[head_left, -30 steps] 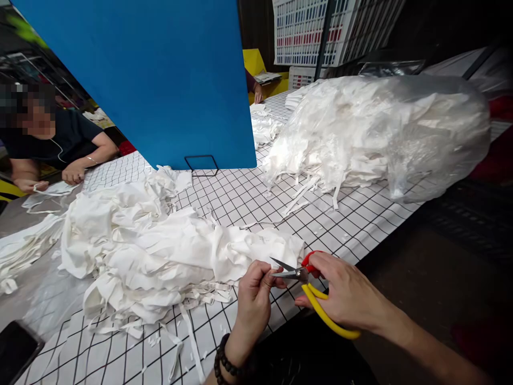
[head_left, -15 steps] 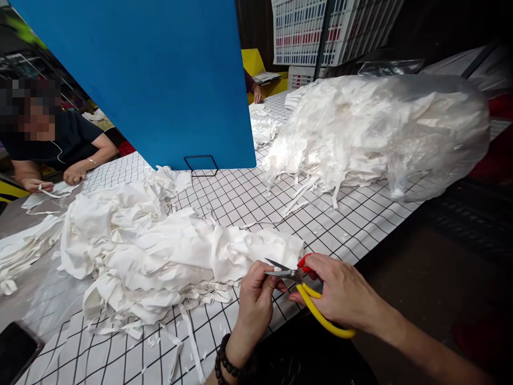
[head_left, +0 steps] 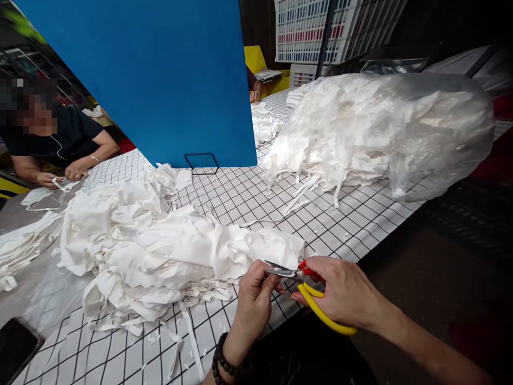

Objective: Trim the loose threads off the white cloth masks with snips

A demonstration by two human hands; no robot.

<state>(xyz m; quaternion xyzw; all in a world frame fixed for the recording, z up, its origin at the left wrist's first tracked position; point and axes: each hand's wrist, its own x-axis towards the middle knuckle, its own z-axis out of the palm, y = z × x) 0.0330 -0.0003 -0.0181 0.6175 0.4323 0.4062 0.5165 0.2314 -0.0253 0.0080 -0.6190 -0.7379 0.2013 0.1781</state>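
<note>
Now, white cloth [head_left: 160, 248] heaps from left to centre of the frame; lower centre, the left hand [head_left: 255, 297] pinches a small white piece [head_left: 277, 269] at the nearly closed scissors [head_left: 297, 275]; just right, the right hand [head_left: 343, 291] grips them.

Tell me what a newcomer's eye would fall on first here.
Probably the large, flat blue panel, standing left of centre at the top. Next, perhaps, the bulging clear plastic bag of white fabric, upper right, then the metal scissors with red and yellow handles in the right hand, lower right of centre.
</note>
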